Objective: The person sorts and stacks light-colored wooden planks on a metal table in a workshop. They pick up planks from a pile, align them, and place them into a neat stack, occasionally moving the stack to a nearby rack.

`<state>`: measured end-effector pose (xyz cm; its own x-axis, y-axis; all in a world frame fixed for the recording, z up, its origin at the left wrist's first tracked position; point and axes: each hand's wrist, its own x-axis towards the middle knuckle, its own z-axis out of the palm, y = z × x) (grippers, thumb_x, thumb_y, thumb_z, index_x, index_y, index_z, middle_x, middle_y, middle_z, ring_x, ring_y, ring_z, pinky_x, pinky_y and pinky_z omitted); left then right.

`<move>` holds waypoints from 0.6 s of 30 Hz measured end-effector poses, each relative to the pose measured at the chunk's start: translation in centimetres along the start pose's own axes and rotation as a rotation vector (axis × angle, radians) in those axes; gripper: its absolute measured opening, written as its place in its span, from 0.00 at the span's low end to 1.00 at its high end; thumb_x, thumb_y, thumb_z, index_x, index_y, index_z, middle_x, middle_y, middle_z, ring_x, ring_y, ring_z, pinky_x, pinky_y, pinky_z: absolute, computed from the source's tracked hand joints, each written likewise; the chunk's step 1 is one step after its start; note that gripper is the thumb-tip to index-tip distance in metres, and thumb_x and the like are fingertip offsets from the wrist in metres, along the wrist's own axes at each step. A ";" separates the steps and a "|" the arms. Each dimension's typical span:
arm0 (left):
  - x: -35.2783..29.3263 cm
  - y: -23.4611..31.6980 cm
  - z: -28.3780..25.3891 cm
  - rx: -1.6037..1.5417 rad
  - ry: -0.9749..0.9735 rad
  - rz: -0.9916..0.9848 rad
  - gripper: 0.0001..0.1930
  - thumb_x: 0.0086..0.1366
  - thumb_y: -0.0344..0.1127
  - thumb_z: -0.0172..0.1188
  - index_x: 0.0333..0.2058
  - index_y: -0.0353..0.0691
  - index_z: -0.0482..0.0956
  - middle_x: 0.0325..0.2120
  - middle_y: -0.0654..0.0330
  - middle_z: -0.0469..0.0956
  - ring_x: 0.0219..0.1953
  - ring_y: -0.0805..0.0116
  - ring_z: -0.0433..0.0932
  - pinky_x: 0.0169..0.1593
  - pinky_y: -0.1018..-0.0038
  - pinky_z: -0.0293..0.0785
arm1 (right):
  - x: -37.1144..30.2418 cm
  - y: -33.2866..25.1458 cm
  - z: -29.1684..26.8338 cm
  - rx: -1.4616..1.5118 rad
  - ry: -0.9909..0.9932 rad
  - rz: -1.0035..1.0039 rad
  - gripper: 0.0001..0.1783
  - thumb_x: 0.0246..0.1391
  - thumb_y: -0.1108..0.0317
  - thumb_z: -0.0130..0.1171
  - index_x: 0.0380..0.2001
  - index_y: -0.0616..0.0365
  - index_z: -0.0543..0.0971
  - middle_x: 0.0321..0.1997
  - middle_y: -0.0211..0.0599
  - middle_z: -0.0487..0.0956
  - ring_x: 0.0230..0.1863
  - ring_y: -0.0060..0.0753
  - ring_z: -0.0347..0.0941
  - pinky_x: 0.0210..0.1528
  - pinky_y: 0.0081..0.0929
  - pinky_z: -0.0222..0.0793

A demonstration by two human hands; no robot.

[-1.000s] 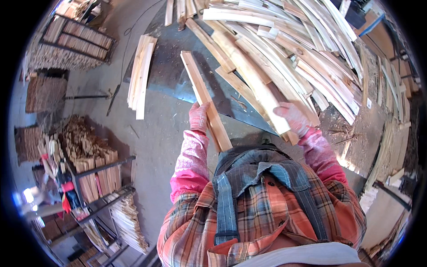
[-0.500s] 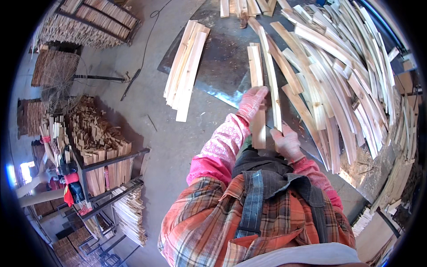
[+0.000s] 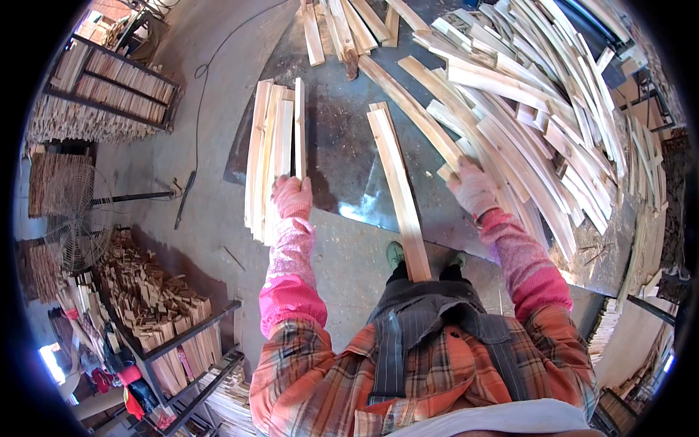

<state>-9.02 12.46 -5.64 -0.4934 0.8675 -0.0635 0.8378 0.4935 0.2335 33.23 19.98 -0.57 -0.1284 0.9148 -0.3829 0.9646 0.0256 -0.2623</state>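
Both my hands wear pale pink gloves. My left hand (image 3: 293,197) closes round the near end of a narrow wooden strip (image 3: 299,127), held on edge at the right side of a small stack of boards (image 3: 263,156). At the right, my right hand (image 3: 473,189) grips the near end of a long wooden board (image 3: 415,113) beside the big pile. Between my hands lie boards (image 3: 397,189), one partly over another, their near end at my waist. The fingertips of both hands are partly hidden.
A large heap of loose boards (image 3: 539,124) covers the right of the dark metal table (image 3: 338,156). More boards (image 3: 349,29) lie at its far edge. Leftward on the floor stand a fan (image 3: 76,211), a rack of short wood pieces (image 3: 156,291) and a cable (image 3: 196,124).
My left hand has moved left, from the middle boards to the left stack, with a strip in it. My right hand has shifted up to a board by the pile. The whole view has shifted.
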 end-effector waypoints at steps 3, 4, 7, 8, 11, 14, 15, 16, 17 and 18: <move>1.0 -1.0 0.3 0.114 0.036 -0.060 0.32 0.58 0.45 0.67 0.62 0.47 0.70 0.58 0.55 0.72 0.63 0.49 0.65 0.65 0.50 0.60 | 4.4 -1.9 -0.9 -0.185 0.120 0.021 0.36 0.51 0.52 0.67 0.60 0.56 0.69 0.56 0.44 0.77 0.57 0.52 0.76 0.57 0.46 0.73; 1.2 -1.0 0.5 0.212 0.033 -0.099 0.38 0.58 0.45 0.67 0.67 0.47 0.64 0.59 0.56 0.71 0.64 0.50 0.65 0.66 0.50 0.59 | 5.8 -2.5 -0.4 -0.232 0.107 0.040 0.36 0.51 0.52 0.67 0.60 0.56 0.69 0.55 0.43 0.78 0.57 0.52 0.76 0.57 0.45 0.74; 1.1 -1.6 0.8 0.246 0.023 -0.024 0.42 0.57 0.44 0.67 0.68 0.43 0.60 0.62 0.57 0.68 0.65 0.53 0.64 0.67 0.52 0.59 | 8.6 -3.9 0.8 -0.347 0.058 0.093 0.35 0.52 0.53 0.66 0.59 0.57 0.70 0.53 0.42 0.79 0.57 0.51 0.76 0.56 0.44 0.74; 1.4 -2.1 1.0 0.260 0.018 -0.012 0.42 0.57 0.43 0.67 0.69 0.44 0.60 0.63 0.57 0.67 0.66 0.52 0.63 0.68 0.52 0.59 | 9.2 -4.1 0.9 -0.368 0.033 0.109 0.34 0.52 0.54 0.66 0.59 0.57 0.70 0.54 0.42 0.79 0.57 0.51 0.76 0.57 0.43 0.73; 2.9 -3.1 1.0 0.264 0.000 -0.008 0.43 0.57 0.41 0.66 0.70 0.46 0.58 0.66 0.56 0.63 0.68 0.52 0.62 0.68 0.52 0.59 | 9.8 -3.2 0.8 -0.265 0.030 0.070 0.33 0.53 0.57 0.64 0.60 0.58 0.70 0.53 0.44 0.79 0.56 0.49 0.77 0.55 0.43 0.74; 4.9 -4.7 0.2 0.247 0.028 -0.037 0.41 0.56 0.38 0.67 0.68 0.48 0.60 0.63 0.59 0.66 0.65 0.53 0.65 0.66 0.54 0.61 | 9.6 0.3 0.7 0.140 -0.103 0.009 0.31 0.54 0.62 0.60 0.60 0.61 0.70 0.50 0.47 0.81 0.52 0.47 0.79 0.50 0.43 0.77; 5.5 -5.2 0.2 0.247 0.009 -0.044 0.41 0.57 0.38 0.67 0.69 0.49 0.60 0.64 0.59 0.66 0.65 0.53 0.65 0.65 0.54 0.63 | 9.5 1.8 1.2 0.316 -0.175 -0.003 0.30 0.55 0.63 0.59 0.60 0.63 0.70 0.48 0.48 0.81 0.50 0.46 0.79 0.48 0.43 0.78; 5.9 -4.3 -0.1 0.245 -0.028 -0.065 0.41 0.57 0.38 0.67 0.68 0.49 0.60 0.64 0.59 0.66 0.65 0.53 0.64 0.63 0.53 0.64 | 8.6 2.4 1.3 0.643 -0.280 0.054 0.30 0.55 0.64 0.58 0.60 0.64 0.69 0.47 0.49 0.81 0.48 0.46 0.80 0.48 0.42 0.78; 5.9 -4.4 -0.3 0.241 -0.043 -0.076 0.40 0.57 0.39 0.67 0.68 0.48 0.61 0.64 0.58 0.65 0.66 0.52 0.64 0.63 0.52 0.64 | 7.3 2.0 0.9 0.972 -0.389 0.107 0.30 0.55 0.64 0.58 0.60 0.64 0.69 0.45 0.50 0.82 0.47 0.45 0.80 0.48 0.41 0.79; 5.9 -4.4 -0.4 0.238 -0.058 -0.088 0.40 0.57 0.39 0.67 0.68 0.48 0.62 0.64 0.58 0.65 0.66 0.52 0.63 0.63 0.51 0.65 | 6.0 1.7 0.2 1.304 -0.492 0.163 0.30 0.56 0.65 0.57 0.60 0.65 0.68 0.44 0.51 0.82 0.45 0.45 0.80 0.47 0.40 0.79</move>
<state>-15.67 15.35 -6.66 -0.5580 0.8194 -0.1308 0.8272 0.5618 -0.0097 34.04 25.37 -3.51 -0.3653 0.6314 -0.6840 0.1064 -0.7017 -0.7045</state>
